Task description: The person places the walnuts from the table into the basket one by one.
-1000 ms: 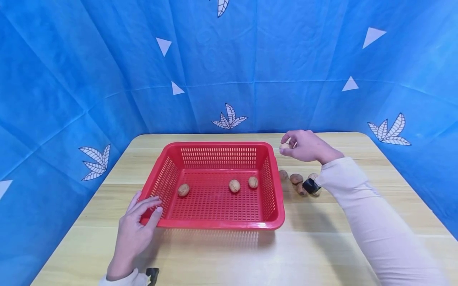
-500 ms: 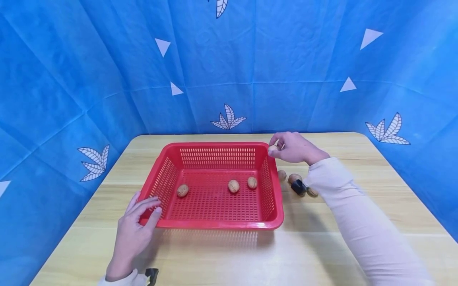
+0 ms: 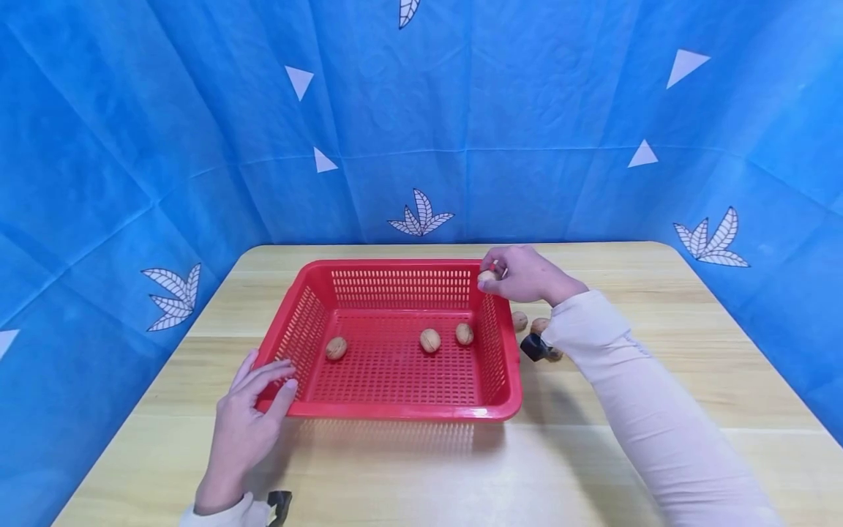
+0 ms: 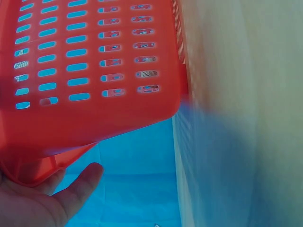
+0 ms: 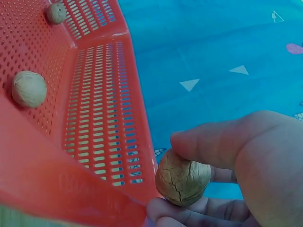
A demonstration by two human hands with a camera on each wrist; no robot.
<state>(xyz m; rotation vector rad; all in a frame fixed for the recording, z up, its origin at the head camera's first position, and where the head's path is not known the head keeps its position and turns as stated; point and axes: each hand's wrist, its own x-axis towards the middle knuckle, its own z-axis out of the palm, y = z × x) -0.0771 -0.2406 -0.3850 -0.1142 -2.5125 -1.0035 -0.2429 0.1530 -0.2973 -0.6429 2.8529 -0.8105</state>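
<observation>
A red plastic basket stands on the table, with three walnuts on its floor: one at the left, one right of the middle and one near the right wall. The left hand holds the basket's front left corner, its fingers bent over the rim; the thumb sticks out below the rim in the left wrist view. Over the back right corner, the right hand pinches a cracked walnut between thumb and fingers. The fingers partly cover this walnut.
Several more walnuts lie on the wooden table just right of the basket, partly hidden behind the right wrist and its black camera. A blue patterned cloth hangs behind and beside the table.
The right hand has moved left with its walnut, from beyond the basket's right side to above its back right corner. The left hand and the basket have stayed in place.
</observation>
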